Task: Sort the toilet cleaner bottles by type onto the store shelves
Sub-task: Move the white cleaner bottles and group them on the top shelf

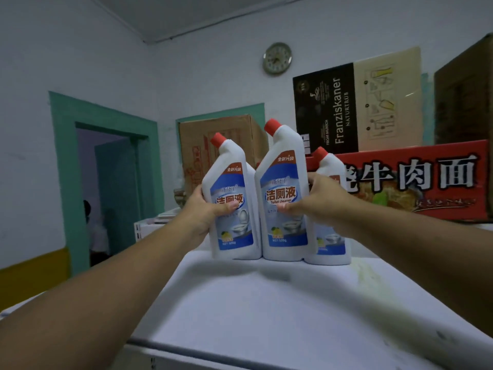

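Toilet cleaner bottles (286,145): three white bottles with red caps and blue labels are seen at the far edge of the shelf top, side by side.
Shelf top (266,311): a white flat surface is spread nearest the camera; both forearms are stretched over it.
Left hand (204,213): its fingers are curled round the left bottle, with the thumb pressed on the front label.
Right hand (324,201): the middle bottle is gripped, the thumb laid across its label and the fingers wrapped behind.
Left bottle (234,236): it is held slightly tilted, its base at the shelf top, touching its neighbour.
Middle bottle (284,180): it is held upright, the tallest in view.
Third bottle (330,249): it is stood just behind the right hand and is partly hidden by it.
Red carton (432,180): it is laid behind the bottles, printed with large characters.
Brown box (229,132): it is set further back on the left.
Black carton (326,108): it is stacked above the red one.
Clock (277,58): it is hung on the back wall.
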The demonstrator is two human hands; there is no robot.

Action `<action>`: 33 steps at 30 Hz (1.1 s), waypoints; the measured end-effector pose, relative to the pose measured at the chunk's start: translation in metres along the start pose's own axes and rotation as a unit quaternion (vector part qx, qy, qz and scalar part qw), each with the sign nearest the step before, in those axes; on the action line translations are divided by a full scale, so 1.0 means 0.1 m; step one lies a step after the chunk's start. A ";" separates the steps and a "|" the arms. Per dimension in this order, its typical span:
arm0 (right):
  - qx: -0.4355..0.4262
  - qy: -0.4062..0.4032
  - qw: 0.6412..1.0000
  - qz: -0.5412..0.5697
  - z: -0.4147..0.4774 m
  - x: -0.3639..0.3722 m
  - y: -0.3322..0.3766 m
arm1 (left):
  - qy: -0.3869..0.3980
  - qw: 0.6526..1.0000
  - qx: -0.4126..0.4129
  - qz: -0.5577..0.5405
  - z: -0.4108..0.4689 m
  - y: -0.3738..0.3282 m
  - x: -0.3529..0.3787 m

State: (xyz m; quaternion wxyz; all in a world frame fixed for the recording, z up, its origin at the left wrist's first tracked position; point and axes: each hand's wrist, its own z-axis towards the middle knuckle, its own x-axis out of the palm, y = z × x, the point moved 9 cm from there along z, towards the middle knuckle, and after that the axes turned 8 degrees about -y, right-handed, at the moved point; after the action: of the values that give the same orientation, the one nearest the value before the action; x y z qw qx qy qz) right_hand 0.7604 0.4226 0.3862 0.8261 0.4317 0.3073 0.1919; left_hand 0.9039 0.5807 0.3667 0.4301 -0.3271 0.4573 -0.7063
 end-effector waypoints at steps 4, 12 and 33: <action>0.036 -0.031 0.998 -0.037 0.02 0.17 -0.24 | 0.034 0.999 -0.017 -0.004 0.22 0.25 0.00; 0.061 -0.083 0.993 -0.053 0.02 0.36 -0.44 | 0.073 0.997 -0.007 0.025 0.45 0.54 0.00; 0.069 -0.078 0.903 -0.416 -0.03 0.40 -0.46 | 0.131 0.972 -0.002 0.196 0.49 0.93 0.05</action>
State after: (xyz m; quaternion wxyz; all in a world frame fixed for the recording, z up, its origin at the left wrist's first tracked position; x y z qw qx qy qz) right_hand 0.7902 0.4222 0.3334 0.8199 0.3342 0.4065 -0.2253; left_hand 0.9721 0.5388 0.2988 0.4959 -0.1369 0.5659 -0.6443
